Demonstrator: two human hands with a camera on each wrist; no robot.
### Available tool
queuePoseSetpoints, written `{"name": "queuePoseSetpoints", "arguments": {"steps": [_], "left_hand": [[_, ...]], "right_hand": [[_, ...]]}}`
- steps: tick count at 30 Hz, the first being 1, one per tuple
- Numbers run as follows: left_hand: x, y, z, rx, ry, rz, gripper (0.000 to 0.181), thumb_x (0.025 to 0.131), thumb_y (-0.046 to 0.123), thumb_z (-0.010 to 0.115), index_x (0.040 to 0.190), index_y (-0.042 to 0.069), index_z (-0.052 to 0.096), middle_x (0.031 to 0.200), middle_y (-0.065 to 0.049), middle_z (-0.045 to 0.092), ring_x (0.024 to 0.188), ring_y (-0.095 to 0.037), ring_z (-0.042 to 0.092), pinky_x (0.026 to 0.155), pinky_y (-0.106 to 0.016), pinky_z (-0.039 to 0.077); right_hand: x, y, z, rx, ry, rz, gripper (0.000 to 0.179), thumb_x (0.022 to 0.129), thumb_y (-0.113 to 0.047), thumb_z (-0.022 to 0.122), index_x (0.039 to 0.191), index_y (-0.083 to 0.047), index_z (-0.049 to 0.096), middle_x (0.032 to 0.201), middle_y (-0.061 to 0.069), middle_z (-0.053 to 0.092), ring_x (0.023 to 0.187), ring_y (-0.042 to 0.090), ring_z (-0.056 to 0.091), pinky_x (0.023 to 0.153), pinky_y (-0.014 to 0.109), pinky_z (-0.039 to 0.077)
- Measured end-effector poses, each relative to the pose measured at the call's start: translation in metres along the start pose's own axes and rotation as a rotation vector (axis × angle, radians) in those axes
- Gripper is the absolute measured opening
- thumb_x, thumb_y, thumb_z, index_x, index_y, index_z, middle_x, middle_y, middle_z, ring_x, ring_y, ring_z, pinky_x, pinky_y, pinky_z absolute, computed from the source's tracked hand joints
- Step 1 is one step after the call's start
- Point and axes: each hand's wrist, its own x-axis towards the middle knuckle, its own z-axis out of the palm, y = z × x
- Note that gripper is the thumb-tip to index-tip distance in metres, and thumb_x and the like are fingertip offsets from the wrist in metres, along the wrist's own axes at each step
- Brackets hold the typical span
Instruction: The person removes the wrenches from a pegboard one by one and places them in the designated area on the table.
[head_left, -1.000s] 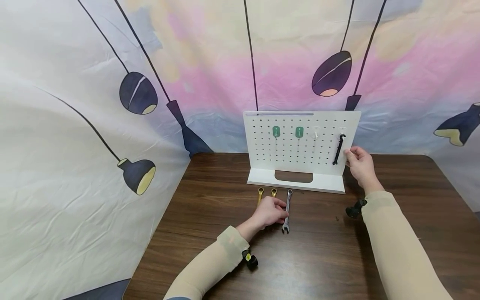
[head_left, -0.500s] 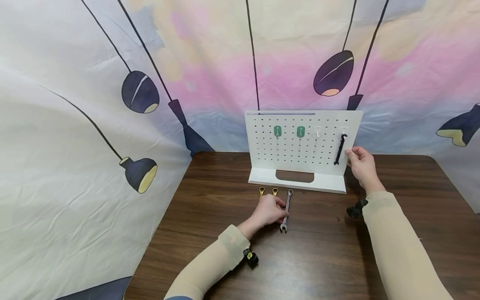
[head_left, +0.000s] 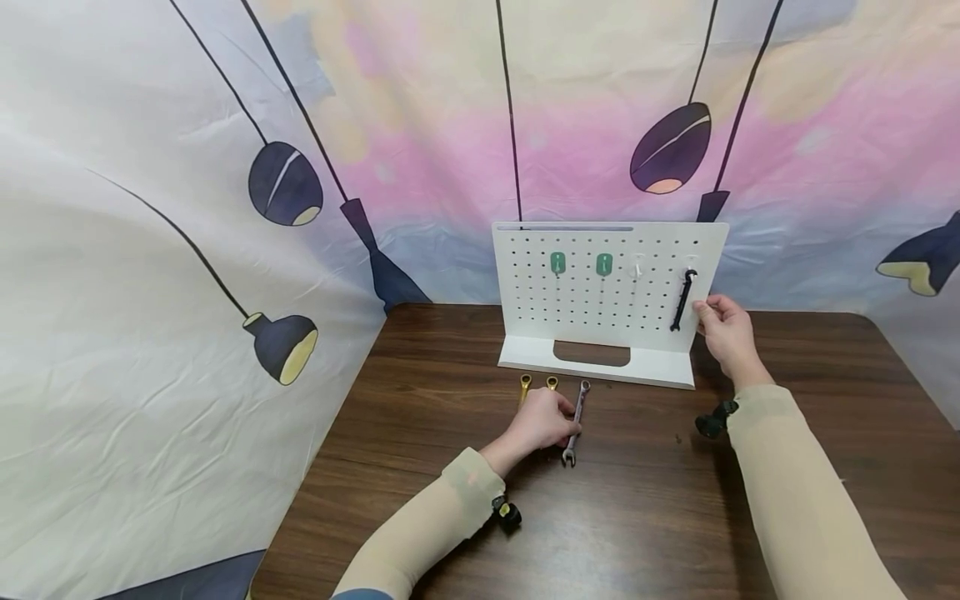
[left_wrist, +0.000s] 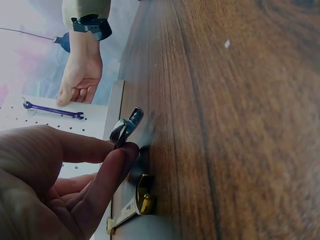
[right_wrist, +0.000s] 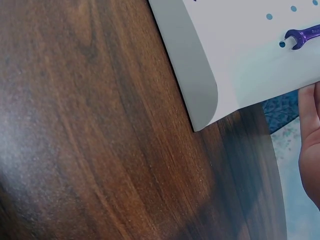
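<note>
My left hand point(head_left: 542, 419) pinches a silver combination wrench point(head_left: 582, 398) between thumb and fingertips. In the left wrist view the wrench point(left_wrist: 131, 125) points away, close to the tabletop, with its middle hidden by the fingers. Two gold ratcheting wrenches point(head_left: 525, 387) lie just left of it, mostly covered by the hand. My right hand point(head_left: 729, 340) grips the right edge of a white pegboard point(head_left: 585, 300), thumb in front. A dark wrench point(head_left: 683, 302), purple in the wrist views, hangs from the board's rightmost hook beside that thumb.
Two green-backed hooks point(head_left: 604, 264) and a clear hook point(head_left: 637, 268) on the board carry nothing. The board's flat base point(head_left: 517, 353) rests on the brown wooden table point(head_left: 615, 517). A patterned cloth point(head_left: 420, 167) hangs behind.
The silver wrench has tilted slightly in my left hand, its open end swinging a little left. The right hand stays at the board's edge. The head view has shifted slightly.
</note>
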Motion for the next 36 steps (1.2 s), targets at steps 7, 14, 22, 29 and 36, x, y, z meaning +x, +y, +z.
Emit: {"name": "queuePoseSetpoints", "arguments": {"steps": [7, 14, 22, 29, 36], "left_hand": [[0.0013, -0.0002, 0.0006, -0.014, -0.016, -0.023, 0.016, 0.087, 0.002, 0.086, 0.101, -0.003, 0.080, 0.058, 0.004, 0.068, 0.046, -0.005, 0.066, 0.049, -0.021, 0.057], [0.0023, -0.0014, 0.0025, -0.037, -0.012, -0.018, 0.015, 0.086, 0.001, 0.087, 0.098, -0.004, 0.079, 0.066, -0.001, 0.071, 0.046, -0.008, 0.067, 0.048, -0.022, 0.058], [0.0004, -0.0016, 0.0040, -0.043, -0.003, -0.037, 0.016, 0.086, 0.000, 0.087, 0.099, -0.004, 0.077, 0.072, -0.001, 0.070, 0.048, -0.012, 0.069, 0.046, -0.023, 0.056], [-0.0021, -0.0025, 0.0049, -0.018, 0.006, -0.008, 0.017, 0.087, 0.001, 0.086, 0.101, -0.003, 0.077, 0.071, 0.000, 0.071, 0.046, -0.009, 0.066, 0.044, -0.021, 0.054], [0.0044, 0.0004, 0.0032, 0.125, 0.052, 0.118, 0.015, 0.090, 0.011, 0.085, 0.101, 0.003, 0.080, 0.075, 0.002, 0.074, 0.051, 0.001, 0.062, 0.055, -0.019, 0.055]], "right_hand": [[0.0005, 0.0005, 0.0000, -0.004, -0.005, 0.003, 0.028, 0.112, -0.038, 0.057, 0.108, -0.011, 0.059, 0.089, -0.016, 0.060, 0.092, 0.006, 0.056, 0.088, 0.020, 0.053], [0.0000, 0.0012, -0.0015, -0.019, -0.012, 0.005, 0.030, 0.112, -0.041, 0.056, 0.109, -0.011, 0.059, 0.092, -0.011, 0.060, 0.093, 0.007, 0.056, 0.089, 0.022, 0.054], [0.0000, 0.0037, -0.0007, 0.011, -0.002, -0.021, 0.025, 0.111, -0.037, 0.059, 0.104, -0.013, 0.060, 0.080, -0.012, 0.058, 0.085, 0.010, 0.055, 0.080, 0.014, 0.052], [-0.0012, 0.0074, -0.0009, 0.019, -0.012, -0.038, 0.028, 0.111, -0.035, 0.059, 0.106, -0.007, 0.060, 0.081, -0.020, 0.062, 0.087, 0.001, 0.058, 0.076, 0.008, 0.051], [-0.0013, 0.0035, 0.0000, 0.009, 0.000, -0.022, 0.027, 0.111, -0.037, 0.058, 0.107, -0.010, 0.060, 0.086, -0.020, 0.062, 0.089, 0.003, 0.058, 0.080, 0.012, 0.052]]}}
